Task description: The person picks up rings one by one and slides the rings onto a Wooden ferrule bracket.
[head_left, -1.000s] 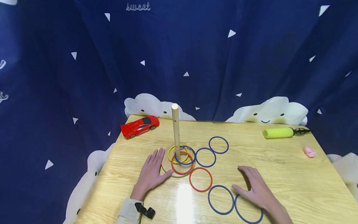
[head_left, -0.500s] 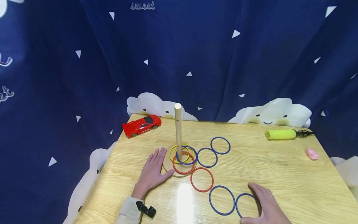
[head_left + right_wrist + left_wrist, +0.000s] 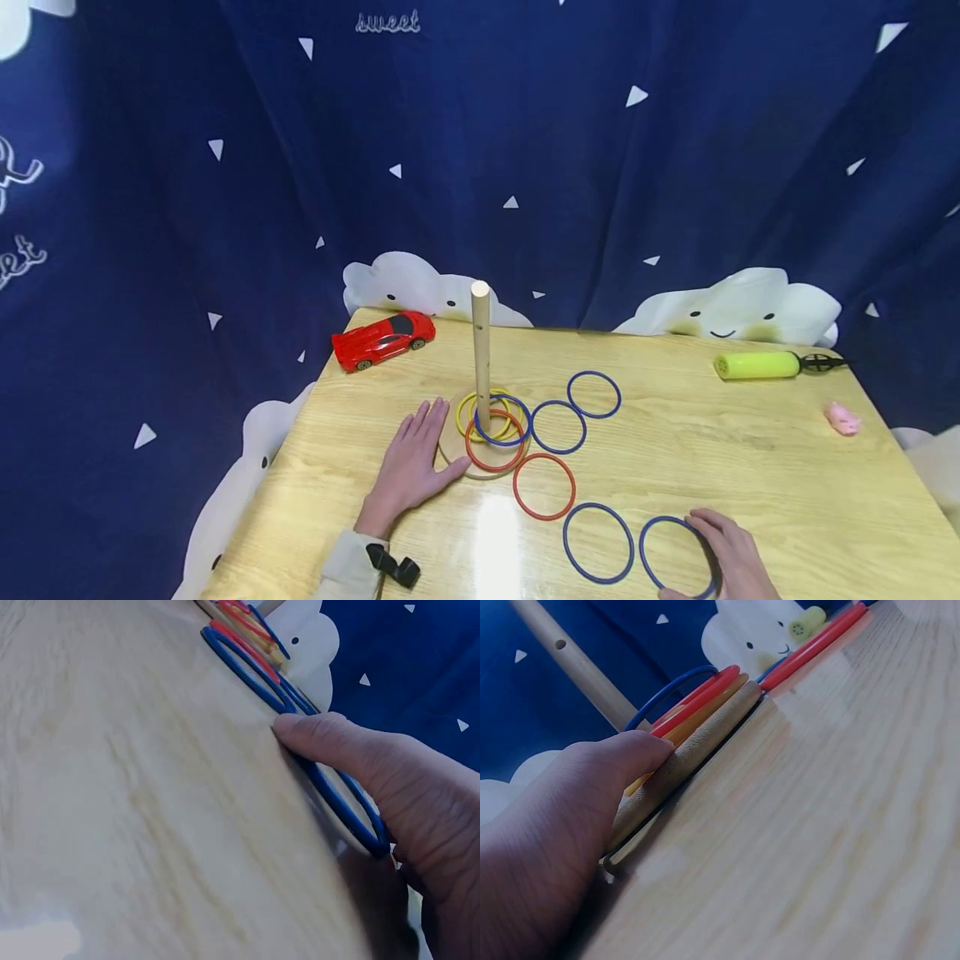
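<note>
**Right hand drawn back onto the nearest blue ring**

The left hand (image 3: 411, 468) is laid flat on the table (image 3: 750, 467), fingers straight and spread, its thumb pressed against the edge of the round wooden base (image 3: 459, 454) of the peg stand. Nothing is held by it. The right hand (image 3: 731, 560) is set on the blue ring (image 3: 651, 562) nearest the front edge; in the right wrist view a fingertip (image 3: 300, 729) is pressed on the ring's thin rim, the fingers bent over it, though whether the ring is actually pinched cannot be told from these angles.

The ring is a slim, smooth plastic hoop lying flat on pale, glossy wood grain. An upright wooden peg (image 3: 481, 354), a plain drilled dowel, is encircled at its foot by yellow, red and blue hoops. A red toy car (image 3: 382, 339) is parked at the far left corner.

Compared with a second ago, the right hand has been pulled nearer the front edge, from the bare table onto the ring; the left hand has been kept in place.
</note>
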{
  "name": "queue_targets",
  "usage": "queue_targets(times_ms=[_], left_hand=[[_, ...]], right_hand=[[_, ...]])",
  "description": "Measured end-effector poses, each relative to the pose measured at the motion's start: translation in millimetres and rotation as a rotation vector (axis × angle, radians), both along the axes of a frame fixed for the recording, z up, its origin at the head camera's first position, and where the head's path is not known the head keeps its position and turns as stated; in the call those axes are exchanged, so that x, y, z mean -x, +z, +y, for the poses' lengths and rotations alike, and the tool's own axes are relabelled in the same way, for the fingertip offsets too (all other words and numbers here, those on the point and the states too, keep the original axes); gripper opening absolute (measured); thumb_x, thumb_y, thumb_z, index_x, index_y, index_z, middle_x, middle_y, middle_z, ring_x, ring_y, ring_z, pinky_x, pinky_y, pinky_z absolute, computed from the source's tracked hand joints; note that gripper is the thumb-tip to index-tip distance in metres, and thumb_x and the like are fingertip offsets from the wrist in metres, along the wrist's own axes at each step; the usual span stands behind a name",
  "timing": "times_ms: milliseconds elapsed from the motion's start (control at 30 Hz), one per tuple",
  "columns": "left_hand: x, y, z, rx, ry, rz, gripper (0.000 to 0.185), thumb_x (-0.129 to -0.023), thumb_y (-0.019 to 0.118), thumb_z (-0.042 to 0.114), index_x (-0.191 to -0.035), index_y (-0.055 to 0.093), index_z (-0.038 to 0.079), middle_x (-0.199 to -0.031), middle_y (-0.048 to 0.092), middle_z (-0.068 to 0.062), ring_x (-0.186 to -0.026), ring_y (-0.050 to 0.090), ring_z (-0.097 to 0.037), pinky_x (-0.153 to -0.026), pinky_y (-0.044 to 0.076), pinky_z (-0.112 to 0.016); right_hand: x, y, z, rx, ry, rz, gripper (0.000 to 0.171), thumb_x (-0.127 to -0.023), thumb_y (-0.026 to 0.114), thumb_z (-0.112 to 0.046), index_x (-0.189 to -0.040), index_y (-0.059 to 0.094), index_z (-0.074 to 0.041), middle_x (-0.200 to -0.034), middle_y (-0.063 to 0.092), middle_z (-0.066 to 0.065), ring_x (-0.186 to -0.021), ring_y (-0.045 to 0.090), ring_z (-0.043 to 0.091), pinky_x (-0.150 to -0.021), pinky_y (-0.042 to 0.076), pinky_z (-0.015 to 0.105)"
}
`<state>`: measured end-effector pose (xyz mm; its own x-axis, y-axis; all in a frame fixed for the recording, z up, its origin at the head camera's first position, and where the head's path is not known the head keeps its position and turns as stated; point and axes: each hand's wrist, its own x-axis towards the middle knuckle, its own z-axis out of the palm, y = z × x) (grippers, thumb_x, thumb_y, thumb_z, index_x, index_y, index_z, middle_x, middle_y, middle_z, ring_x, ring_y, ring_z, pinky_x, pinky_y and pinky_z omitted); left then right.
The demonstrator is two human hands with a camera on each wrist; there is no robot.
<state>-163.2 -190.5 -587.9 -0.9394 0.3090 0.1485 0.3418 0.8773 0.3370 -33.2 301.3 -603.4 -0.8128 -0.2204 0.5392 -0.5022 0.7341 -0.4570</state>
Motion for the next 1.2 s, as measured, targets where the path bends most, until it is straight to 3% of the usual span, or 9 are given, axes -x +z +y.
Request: queue_targets(times_ms=[100,233,367,500,533,633,767,933,1200], left_hand=[[-3.0,-2.0,0,0.001,0.002,-0.001,0.105,-0.093,0.047,0.081,-0.168,0.020,0.013,-0.174,0.023,-0.004,-0.161,0.017,-0.027,-0.129,0.019,-0.050],[-5.0,-4.3,0,0.003,-0.010,0.009,0.105,-0.093,0.047,0.080,-0.168,0.020,0.013,-0.174,0.023,-0.004,-0.161,0.017,-0.027,-0.128,0.019,-0.051],[-5.9,-4.9,0,-0.003,-0.021,0.026,0.104,-0.093,0.049,0.079,-0.168,0.021,0.012,-0.173,0.024,-0.005,-0.160,0.019,-0.028,-0.128,0.021,-0.052],[-5.0,-6.8,0,-0.009,-0.022,0.038,0.104,-0.093,0.049,0.079,-0.168,0.023,0.012,-0.173,0.025,-0.004,-0.160,0.019,-0.028,-0.127,0.021,-0.053],[-4.6,-7.1,0,-0.012,-0.021,0.041,0.104,-0.093,0.049,0.079,-0.168,0.023,0.012,-0.173,0.025,-0.004,-0.160,0.020,-0.028,-0.127,0.022,-0.053],[-3.4,-7.6,0,-0.022,-0.017,0.048,0.104,-0.093,0.049,0.080,-0.168,0.024,0.012,-0.173,0.026,-0.004,-0.160,0.020,-0.028,-0.127,0.022,-0.053],[-2.0,-8.3,1,-0.026,-0.008,0.057,0.103,-0.093,0.049,0.080,-0.167,0.025,0.012,-0.172,0.027,-0.004,-0.160,0.021,-0.028,-0.127,0.022,-0.053],[-2.2,-8.7,1,-0.019,0.000,0.034,0.104,-0.093,0.048,0.081,-0.168,0.023,0.013,-0.173,0.025,-0.003,-0.160,0.019,-0.026,-0.128,0.021,-0.052],[0.6,-5.5,0,-0.009,0.010,0.053,0.104,-0.093,0.048,0.080,-0.168,0.024,0.013,-0.173,0.026,-0.003,-0.160,0.021,-0.027,-0.127,0.022,-0.052]], right_hand=[[4.6,-12.3,9,0.024,0.080,0.077,0.111,-0.050,0.097,-0.062,-0.123,0.061,0.013,-0.135,0.057,0.010,-0.132,0.032,-0.007,-0.105,0.017,0.008],[10.5,-22.8,21,0.006,0.149,0.142,0.094,-0.077,0.071,-0.079,-0.122,0.064,0.003,-0.132,0.061,-0.006,-0.124,0.047,-0.006,-0.096,0.035,0.006],[11.7,-23.1,23,-0.018,0.119,0.151,0.083,-0.078,0.070,-0.078,-0.110,0.066,-0.002,-0.107,0.068,0.006,-0.099,0.061,0.005,-0.084,0.041,0.006],[15.6,-23.5,18,0.018,0.162,0.199,0.091,-0.084,0.060,-0.082,-0.111,0.066,0.005,-0.106,0.066,0.010,-0.103,0.058,0.005,-0.088,0.038,0.009],[17.3,-23.3,17,0.034,0.179,0.226,0.095,-0.084,0.059,-0.083,-0.111,0.066,0.007,-0.107,0.067,0.013,-0.106,0.058,0.007,-0.090,0.039,0.010],[12.4,-16.6,7,0.043,0.101,0.180,0.093,-0.066,0.084,-0.072,-0.112,0.067,0.007,-0.110,0.064,0.016,-0.114,0.048,0.004,-0.089,0.035,0.019],[4.5,5.6,-8,-0.009,-0.082,-0.045,0.094,-0.038,0.102,-0.044,-0.115,0.069,-0.001,-0.116,0.063,0.014,-0.114,0.043,0.011,-0.084,0.033,0.028],[13.7,34.3,-16,-0.030,-0.090,-0.199,0.090,-0.050,0.104,-0.040,-0.124,0.067,-0.003,-0.125,0.061,0.008,-0.115,0.043,0.013,-0.088,0.035,0.019],[55.5,71.9,-14,-0.041,0.056,-0.023,0.095,-0.047,0.105,-0.031,-0.127,0.066,0.001,-0.127,0.061,0.012,-0.119,0.046,0.017,-0.105,0.019,0.002]])
